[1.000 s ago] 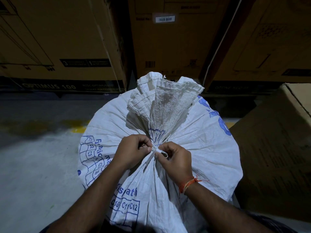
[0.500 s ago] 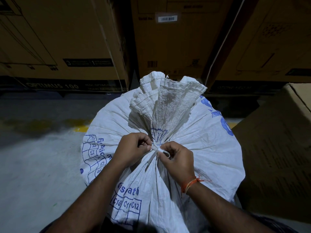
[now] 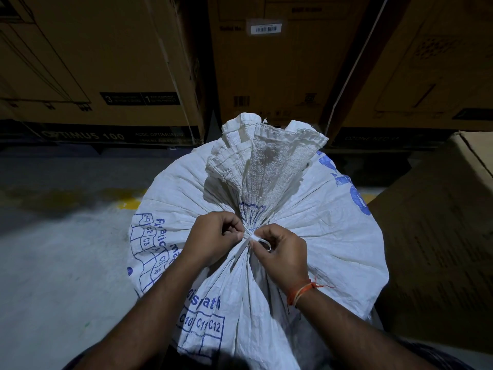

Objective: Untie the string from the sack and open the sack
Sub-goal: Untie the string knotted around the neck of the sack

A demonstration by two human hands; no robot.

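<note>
The white woven sack (image 3: 306,236) stands on the grey floor (image 3: 53,263) in front of me, its neck gathered and its top frill fanned out above the tie. My left hand (image 3: 213,236) has its fingers curled at the left of the knot, thumb and forefinger pinching the white string (image 3: 252,238). My right hand (image 3: 280,255) pinches the string from the right, where a small loop of it shows by my fingers; how the knot itself runs I cannot quite tell. An orange thread (image 3: 301,291) circles my right wrist. Cardboard boxes (image 3: 106,62) stand behind the sack, another box (image 3: 440,236) just beside it on the right.
</note>
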